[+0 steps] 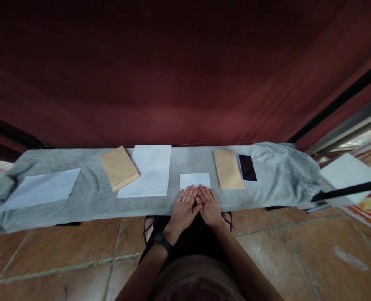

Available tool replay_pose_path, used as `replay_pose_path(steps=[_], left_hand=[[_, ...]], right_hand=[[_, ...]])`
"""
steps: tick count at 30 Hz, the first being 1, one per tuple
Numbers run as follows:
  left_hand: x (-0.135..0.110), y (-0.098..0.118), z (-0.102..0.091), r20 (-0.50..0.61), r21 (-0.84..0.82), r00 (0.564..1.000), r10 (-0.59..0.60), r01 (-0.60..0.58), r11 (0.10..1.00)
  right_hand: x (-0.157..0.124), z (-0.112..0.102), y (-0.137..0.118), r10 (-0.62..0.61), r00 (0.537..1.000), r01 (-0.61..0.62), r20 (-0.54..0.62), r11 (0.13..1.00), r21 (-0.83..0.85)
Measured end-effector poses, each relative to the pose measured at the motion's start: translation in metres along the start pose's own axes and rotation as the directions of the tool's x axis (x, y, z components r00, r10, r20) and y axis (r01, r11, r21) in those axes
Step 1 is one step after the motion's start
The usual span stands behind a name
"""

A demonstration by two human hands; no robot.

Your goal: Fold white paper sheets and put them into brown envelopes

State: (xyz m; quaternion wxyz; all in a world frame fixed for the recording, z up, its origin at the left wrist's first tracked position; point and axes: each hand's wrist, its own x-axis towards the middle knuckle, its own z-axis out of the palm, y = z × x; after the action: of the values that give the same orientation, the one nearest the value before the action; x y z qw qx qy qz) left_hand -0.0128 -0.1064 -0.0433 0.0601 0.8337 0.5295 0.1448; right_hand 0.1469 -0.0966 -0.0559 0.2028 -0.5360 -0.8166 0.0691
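My left hand (184,207) and my right hand (209,205) lie flat side by side, fingers stretched out, pressing the near edge of a small folded white paper (195,179) on a low surface covered by a grey cloth (88,200). Both hands are open and hold nothing. A black watch sits on my left wrist. Just right of the paper lies a brown envelope (228,169), and beside it a dark phone (247,167).
Left of my hands lies a large white sheet (150,170) with a brown envelope (118,168) partly on it, and a further white sheet (42,189) at the far left. A dark red curtain hangs behind. Tiled floor lies below; a black rod (348,190) crosses at right.
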Motion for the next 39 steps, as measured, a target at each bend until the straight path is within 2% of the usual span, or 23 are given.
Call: replay_pose_path(steps=[12,20,27,39], left_hand=[[-0.008,-0.001,0.003,-0.062,0.049,0.992,-0.108,0.111,0.993],[-0.013,-0.002,0.004,-0.122,0.065,0.968,-0.217,0.226,0.972],[-0.011,0.001,0.003,-0.141,0.042,0.947,-0.288,0.297,0.954],[-0.008,-0.004,-0.005,-0.058,0.124,0.98,-0.189,0.195,0.973]], right_hand=[[-0.011,0.006,0.005,0.109,0.99,-0.118,-0.093,0.988,-0.103],[-0.016,0.014,0.011,0.155,0.976,-0.173,-0.154,0.979,-0.112],[-0.018,0.012,0.011,0.185,0.969,-0.206,-0.161,0.971,-0.125],[-0.02,0.013,0.012,0.178,0.967,-0.199,-0.182,0.974,-0.105]])
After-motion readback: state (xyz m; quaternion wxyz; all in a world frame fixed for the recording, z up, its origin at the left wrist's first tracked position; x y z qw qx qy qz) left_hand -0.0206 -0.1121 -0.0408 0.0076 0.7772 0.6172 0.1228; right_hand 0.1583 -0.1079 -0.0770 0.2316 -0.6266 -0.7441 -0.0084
